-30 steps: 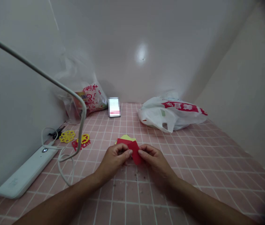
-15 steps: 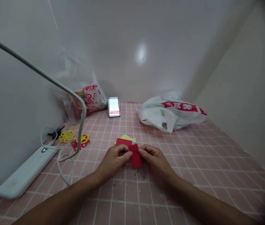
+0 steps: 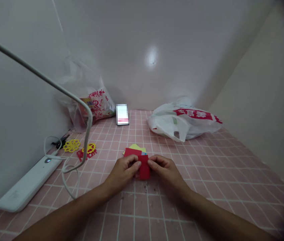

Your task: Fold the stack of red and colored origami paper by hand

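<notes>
A small red piece of folded paper (image 3: 144,170) is held upright between my two hands, above the tiled-pattern tabletop. My left hand (image 3: 126,170) pinches its upper left edge between thumb and fingers. On the other side, my right hand (image 3: 164,169) pinches the upper right edge the same way. Just behind the hands lies a small pile of coloured paper: a red sheet (image 3: 132,152) on top, a yellow sheet (image 3: 137,146) under it and a bit of blue at the right. My left fingers hide part of the pile's front.
A white power bank (image 3: 28,182) with a looped cable (image 3: 63,179) lies at left. Yellow cut-outs (image 3: 71,146) and red letter cut-outs (image 3: 87,154) lie beyond it, near black scissors (image 3: 61,142). A phone (image 3: 122,114) and two plastic bags (image 3: 101,105), (image 3: 184,118) stand at the back.
The red folded paper has turned slightly and now hangs straighter, its lower end shifted a little left. Both hands keep their pinch and have barely moved.
</notes>
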{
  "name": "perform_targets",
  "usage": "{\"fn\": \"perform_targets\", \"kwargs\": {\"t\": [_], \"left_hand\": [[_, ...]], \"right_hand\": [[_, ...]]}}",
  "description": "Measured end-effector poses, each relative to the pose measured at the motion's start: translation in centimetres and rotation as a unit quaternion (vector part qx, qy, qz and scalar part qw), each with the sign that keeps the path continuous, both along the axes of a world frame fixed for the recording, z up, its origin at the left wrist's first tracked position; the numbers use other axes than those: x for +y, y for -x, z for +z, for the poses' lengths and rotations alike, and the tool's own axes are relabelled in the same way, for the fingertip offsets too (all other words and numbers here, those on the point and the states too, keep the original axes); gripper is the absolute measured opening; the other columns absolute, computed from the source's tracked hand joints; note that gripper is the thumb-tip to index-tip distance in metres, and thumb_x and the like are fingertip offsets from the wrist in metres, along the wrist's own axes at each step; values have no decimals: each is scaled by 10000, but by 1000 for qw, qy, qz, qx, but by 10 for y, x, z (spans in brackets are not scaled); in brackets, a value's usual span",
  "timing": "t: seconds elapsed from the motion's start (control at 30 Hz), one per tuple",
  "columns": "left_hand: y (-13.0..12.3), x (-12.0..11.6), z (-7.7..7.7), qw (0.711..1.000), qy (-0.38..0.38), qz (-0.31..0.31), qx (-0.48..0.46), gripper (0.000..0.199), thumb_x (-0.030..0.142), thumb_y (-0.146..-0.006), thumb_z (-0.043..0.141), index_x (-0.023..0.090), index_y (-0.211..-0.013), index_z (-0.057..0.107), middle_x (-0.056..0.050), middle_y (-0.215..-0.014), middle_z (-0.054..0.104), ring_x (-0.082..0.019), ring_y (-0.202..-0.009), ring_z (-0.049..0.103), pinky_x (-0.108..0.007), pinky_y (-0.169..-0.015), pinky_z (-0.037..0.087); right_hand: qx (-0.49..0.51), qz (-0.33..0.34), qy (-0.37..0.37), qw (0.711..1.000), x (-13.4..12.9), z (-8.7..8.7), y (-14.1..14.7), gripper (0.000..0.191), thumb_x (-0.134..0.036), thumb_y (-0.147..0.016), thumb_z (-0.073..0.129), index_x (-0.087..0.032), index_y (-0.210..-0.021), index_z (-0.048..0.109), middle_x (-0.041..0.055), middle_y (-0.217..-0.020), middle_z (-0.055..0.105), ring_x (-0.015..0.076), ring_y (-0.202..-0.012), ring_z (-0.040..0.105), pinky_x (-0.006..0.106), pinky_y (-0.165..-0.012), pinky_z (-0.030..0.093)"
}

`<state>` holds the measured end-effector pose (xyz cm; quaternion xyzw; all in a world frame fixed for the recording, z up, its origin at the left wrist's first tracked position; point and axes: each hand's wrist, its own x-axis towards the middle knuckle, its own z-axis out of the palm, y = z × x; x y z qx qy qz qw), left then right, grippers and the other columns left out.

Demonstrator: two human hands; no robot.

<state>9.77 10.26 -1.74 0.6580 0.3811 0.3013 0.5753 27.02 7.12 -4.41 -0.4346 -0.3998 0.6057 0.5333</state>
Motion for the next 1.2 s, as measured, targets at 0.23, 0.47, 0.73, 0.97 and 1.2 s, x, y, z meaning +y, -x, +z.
{"fn": "perform_targets", "kwargs": {"t": [0.23, 0.47, 0.73, 0.97, 1.2], "left_hand": [[0, 1, -1, 999, -17, 9, 26, 226, 350, -867, 509, 163, -747, 552, 31, -640, 506, -117, -580, 469, -237, -563, 366], [0, -1, 0, 999, -24, 20, 30, 234, 346, -861, 508, 174, -703, 522, 43, -588, 493, -106, -534, 435, -230, -528, 334], [-1, -3, 0, 999, 2, 11, 40, 232, 347, -824, 533, 176, -668, 514, 39, -564, 495, -103, -522, 420, -230, -522, 326], [-2, -1, 1, 998, 35, 54, -1, 264, 387, -788, 558, 189, -637, 471, 55, -517, 492, -92, -478, 426, -223, -507, 321], [-3, 0, -2, 995, 62, 78, -17, 265, 386, -781, 576, 183, -627, 503, 51, -479, 518, -93, -450, 444, -225, -505, 336]], "right_hand": [[-37, -9, -25, 999, 0, -1, 0, 198, -359, -773, 728, -170, -731, 682, 5, -720, 634, 130, -668, 542, 269, -663, 421], [-44, 4, -27, 999, -1, 0, 0, 188, -349, -790, 708, -169, -751, 674, 11, -740, 632, 136, -686, 549, 279, -673, 426], [-19, -6, -25, 1000, -1, 1, 1, 217, -341, -773, 731, -169, -694, 624, -31, -660, 566, 95, -604, 472, 231, -598, 376], [0, 51, 17, 999, -3, 4, 8, 243, -408, -767, 722, -175, -766, 654, 10, -725, 647, 140, -658, 567, 281, -659, 436], [3, 56, 40, 998, -3, 3, 8, 274, -388, -723, 755, -172, -707, 586, 4, -689, 620, 126, -616, 534, 267, -619, 402]]}}
